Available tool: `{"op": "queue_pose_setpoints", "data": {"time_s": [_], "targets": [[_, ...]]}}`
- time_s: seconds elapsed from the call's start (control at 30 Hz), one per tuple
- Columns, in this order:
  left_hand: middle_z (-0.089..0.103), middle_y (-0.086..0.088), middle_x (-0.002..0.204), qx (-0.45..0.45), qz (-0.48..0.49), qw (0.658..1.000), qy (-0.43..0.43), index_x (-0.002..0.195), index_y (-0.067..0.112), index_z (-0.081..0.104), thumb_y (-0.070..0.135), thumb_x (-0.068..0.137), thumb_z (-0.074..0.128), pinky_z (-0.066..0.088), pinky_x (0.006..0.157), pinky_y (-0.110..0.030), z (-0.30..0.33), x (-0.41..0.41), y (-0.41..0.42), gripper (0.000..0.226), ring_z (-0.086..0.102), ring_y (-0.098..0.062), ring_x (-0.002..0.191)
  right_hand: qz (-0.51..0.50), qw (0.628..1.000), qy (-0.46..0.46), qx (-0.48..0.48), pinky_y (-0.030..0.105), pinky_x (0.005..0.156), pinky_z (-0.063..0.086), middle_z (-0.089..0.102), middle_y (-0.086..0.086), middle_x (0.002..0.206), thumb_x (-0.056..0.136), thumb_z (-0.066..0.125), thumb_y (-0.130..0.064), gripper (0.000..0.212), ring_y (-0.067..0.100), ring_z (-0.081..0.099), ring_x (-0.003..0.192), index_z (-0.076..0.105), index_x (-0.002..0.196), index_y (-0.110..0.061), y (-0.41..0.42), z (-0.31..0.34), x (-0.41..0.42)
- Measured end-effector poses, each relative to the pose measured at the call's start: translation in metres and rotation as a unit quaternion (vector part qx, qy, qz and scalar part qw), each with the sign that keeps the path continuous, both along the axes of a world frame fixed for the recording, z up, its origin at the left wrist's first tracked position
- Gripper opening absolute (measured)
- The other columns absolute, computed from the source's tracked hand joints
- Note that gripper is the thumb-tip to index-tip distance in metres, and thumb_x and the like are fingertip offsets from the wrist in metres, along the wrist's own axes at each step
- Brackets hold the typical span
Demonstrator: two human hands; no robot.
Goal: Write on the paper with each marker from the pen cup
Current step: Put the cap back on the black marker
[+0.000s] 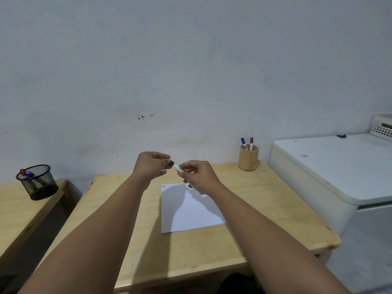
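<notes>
Both hands are raised above the wooden bench (265, 200), meeting over the far edge of the white paper (191, 211). The right hand (199, 177) has its grip pinched around the white barrel of a marker (177, 167), which slants up and to the left. The left hand (149, 165) has its grip pressed together on the marker's black cap (171, 162); whether the cap is fully seated or partly off cannot be told. The paper lies flat on the bench, with a few small dark marks (163, 186) near its far left corner. At the bench's far right corner stands the wooden pen cup (248, 159), holding a blue-capped marker (244, 143) and a red-capped marker (251, 143) upright. On a separate bench to the left sits a black mesh cup (37, 182).
</notes>
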State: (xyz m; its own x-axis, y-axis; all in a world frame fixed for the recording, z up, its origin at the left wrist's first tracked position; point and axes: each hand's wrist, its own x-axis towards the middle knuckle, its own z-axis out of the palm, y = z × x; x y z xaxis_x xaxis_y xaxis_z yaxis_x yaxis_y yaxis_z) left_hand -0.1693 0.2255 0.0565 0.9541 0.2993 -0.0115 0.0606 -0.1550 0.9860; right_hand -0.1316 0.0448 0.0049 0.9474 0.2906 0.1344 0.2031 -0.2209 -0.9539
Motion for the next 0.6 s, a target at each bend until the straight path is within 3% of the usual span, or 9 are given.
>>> {"op": "queue_pose_setpoints", "data": {"time_s": [0.17, 0.3, 0.43, 0.5, 0.6], "targets": [[0.080, -0.014, 0.095, 0.066, -0.024, 0.998, 0.008, 0.106, 0.000, 0.075, 0.004, 0.094, 0.070, 0.060, 0.096, -0.043, 0.004, 0.007, -0.021, 0.013, 0.078, -0.021, 0.087, -0.007, 1.000, 0.002, 0.027, 0.025, 0.066, 0.059, 0.077, -0.006, 0.088, 0.095, 0.082, -0.012, 0.015, 0.011, 0.071, 0.067, 0.080, 0.094, -0.027, -0.014, 0.001, 0.001], [0.079, -0.017, 0.088, 0.085, -0.034, 0.996, 0.015, 0.098, -0.001, 0.075, 0.001, 0.092, 0.072, 0.060, 0.097, -0.047, 0.006, 0.020, -0.050, 0.008, 0.078, -0.030, 0.094, -0.031, 0.995, 0.019, 0.092, 0.023, 0.062, 0.055, 0.072, 0.006, 0.082, 0.094, 0.081, -0.003, 0.010, 0.014, 0.064, 0.061, 0.082, 0.096, -0.013, -0.039, -0.005, 0.003], [0.080, -0.016, 0.082, 0.112, -0.066, 0.991, 0.026, 0.087, 0.004, 0.076, 0.002, 0.087, 0.075, 0.061, 0.095, -0.051, 0.004, 0.036, -0.092, 0.002, 0.077, -0.037, 0.090, -0.073, 0.992, 0.025, 0.095, 0.020, 0.058, 0.052, 0.072, 0.007, 0.079, 0.093, 0.081, -0.002, 0.014, 0.010, 0.066, 0.061, 0.079, 0.089, -0.016, -0.076, -0.010, 0.005], [0.080, -0.016, 0.085, 0.125, -0.104, 0.986, 0.029, 0.088, 0.002, 0.077, 0.005, 0.089, 0.074, 0.062, 0.094, -0.049, 0.005, 0.047, -0.111, 0.005, 0.077, -0.037, 0.094, -0.082, 0.993, 0.034, 0.080, 0.018, 0.058, 0.054, 0.073, 0.005, 0.081, 0.093, 0.081, -0.003, 0.008, 0.010, 0.067, 0.062, 0.079, 0.097, -0.010, -0.100, -0.009, 0.012], [0.080, -0.013, 0.096, 0.114, -0.126, 0.985, 0.000, 0.102, 0.004, 0.076, 0.018, 0.100, 0.064, 0.064, 0.090, -0.045, 0.010, 0.066, -0.137, 0.018, 0.078, -0.027, 0.095, -0.091, 0.996, 0.003, 0.009, 0.016, 0.064, 0.055, 0.070, 0.000, 0.081, 0.096, 0.079, -0.004, 0.021, 0.011, 0.067, 0.070, 0.077, 0.116, -0.010, -0.135, 0.003, 0.038]]}}
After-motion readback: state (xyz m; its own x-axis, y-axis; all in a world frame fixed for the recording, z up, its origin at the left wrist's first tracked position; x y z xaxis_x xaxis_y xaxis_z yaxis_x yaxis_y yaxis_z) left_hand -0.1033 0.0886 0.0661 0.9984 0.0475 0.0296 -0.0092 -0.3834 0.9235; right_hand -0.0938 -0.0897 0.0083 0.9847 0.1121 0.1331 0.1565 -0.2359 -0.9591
